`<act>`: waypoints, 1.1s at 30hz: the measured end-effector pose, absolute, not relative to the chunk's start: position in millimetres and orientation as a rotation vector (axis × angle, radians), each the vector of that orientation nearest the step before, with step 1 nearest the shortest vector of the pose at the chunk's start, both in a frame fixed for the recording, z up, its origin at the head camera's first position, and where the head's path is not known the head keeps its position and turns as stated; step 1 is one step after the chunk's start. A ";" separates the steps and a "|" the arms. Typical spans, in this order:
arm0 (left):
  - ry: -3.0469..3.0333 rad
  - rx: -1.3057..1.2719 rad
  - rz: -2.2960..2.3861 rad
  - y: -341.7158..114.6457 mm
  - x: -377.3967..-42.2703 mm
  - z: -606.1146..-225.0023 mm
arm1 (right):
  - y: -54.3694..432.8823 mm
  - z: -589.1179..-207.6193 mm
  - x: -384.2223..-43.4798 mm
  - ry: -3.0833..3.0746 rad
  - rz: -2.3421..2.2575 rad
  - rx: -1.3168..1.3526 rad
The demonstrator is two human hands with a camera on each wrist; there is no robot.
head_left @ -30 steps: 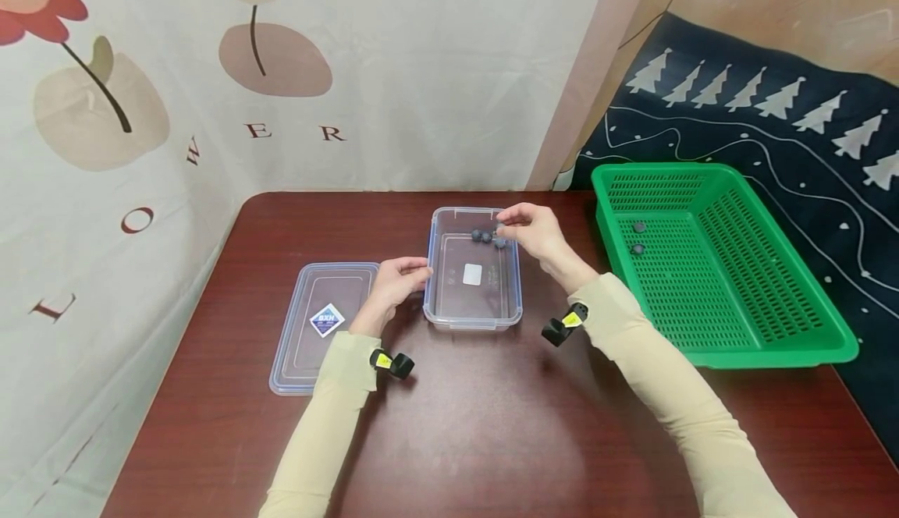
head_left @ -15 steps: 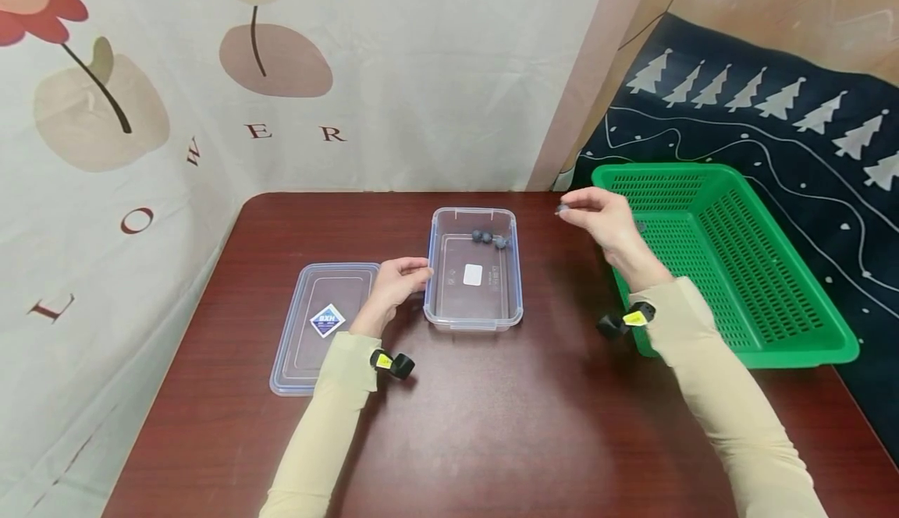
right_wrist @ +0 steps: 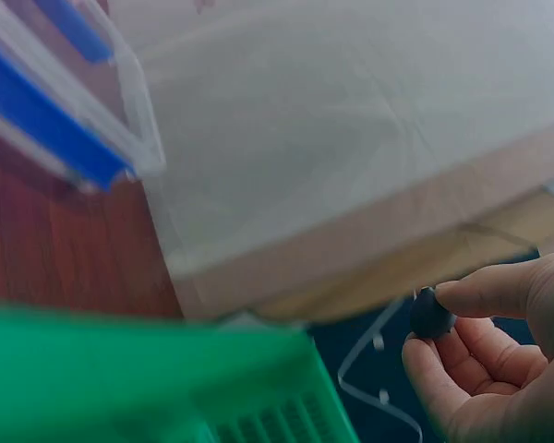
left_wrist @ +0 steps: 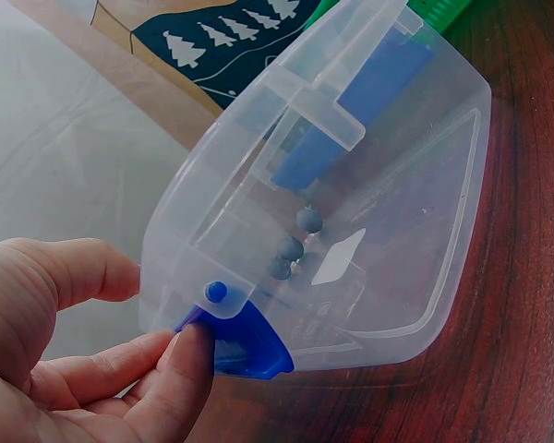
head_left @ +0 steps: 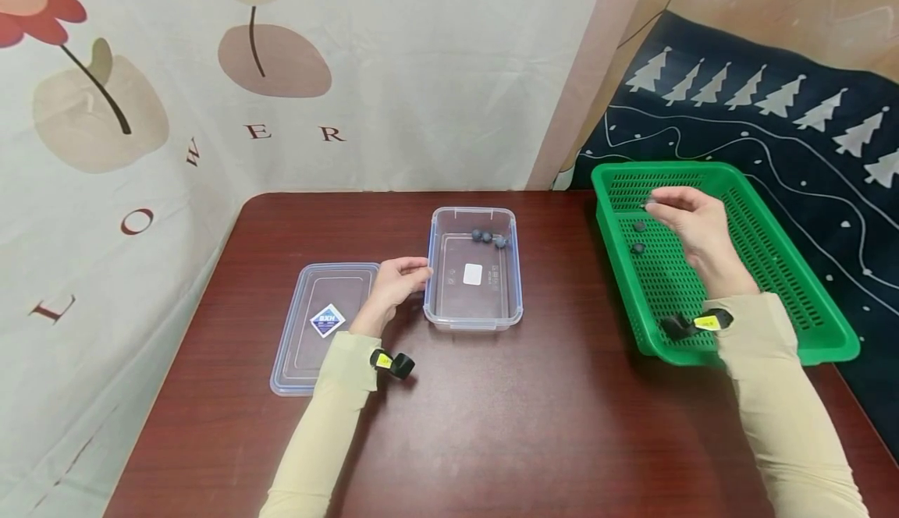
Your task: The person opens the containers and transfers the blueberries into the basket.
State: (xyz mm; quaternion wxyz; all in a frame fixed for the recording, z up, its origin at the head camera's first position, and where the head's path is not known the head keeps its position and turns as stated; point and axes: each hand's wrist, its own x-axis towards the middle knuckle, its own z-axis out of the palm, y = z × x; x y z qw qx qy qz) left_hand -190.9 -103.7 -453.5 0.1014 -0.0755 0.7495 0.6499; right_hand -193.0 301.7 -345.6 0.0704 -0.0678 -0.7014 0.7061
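Observation:
My right hand (head_left: 695,231) is over the far left part of the green basket (head_left: 832,346). Its thumb and fingertips pinch a single blueberry (right_wrist: 431,315), seen clearly in the right wrist view. Two more blueberries (head_left: 638,249) lie on the basket floor near its left wall. At the left side of the clear plastic food container (head_left: 456,303), my left hand (head_left: 396,288) pinches the blue side latch (left_wrist: 245,343) between thumb and fingers. Inside this lidless container a few blueberries (left_wrist: 308,220) rest in its far half, close together.
The clear lid (head_left: 298,362) with a blue edge and diamond sticker lies flat on the dark red table (head_left: 477,424), left of the container and partly behind my left forearm. A white curtain (head_left: 435,73) hangs along the table's far edge.
From over the container, my right hand has travelled right to above the green basket, carrying the blueberry. My left hand and the container stay in place.

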 end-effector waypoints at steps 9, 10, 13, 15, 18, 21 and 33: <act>2.204 -0.227 1.927 -104.1 -191.1 -453.8 | 345.5 -365.9 -193.7 -2.001 2.220 -0.320; 2.203 -0.227 1.928 -104.2 -191.3 -454.0 | 350.8 -370.6 -196.1 -2.000 2.215 -0.324; 2.205 -0.225 1.924 -104.3 -191.6 -454.3 | 367.6 -386.8 -206.6 -1.971 2.202 -0.394; 2.205 -0.219 1.924 -104.3 -191.9 -454.7 | 374.5 -392.9 -210.8 -1.946 2.208 -0.437; 2.206 -0.217 1.925 -104.2 -192.1 -455.3 | 375.8 -392.3 -210.4 -1.871 2.267 -0.468; 2.205 -0.216 1.929 -104.0 -192.2 -455.5 | 369.8 -384.0 -204.0 -1.847 2.308 -0.460; 2.191 -0.218 1.938 -104.8 -192.4 -455.1 | 363.6 -377.1 -199.7 -1.826 2.261 -0.579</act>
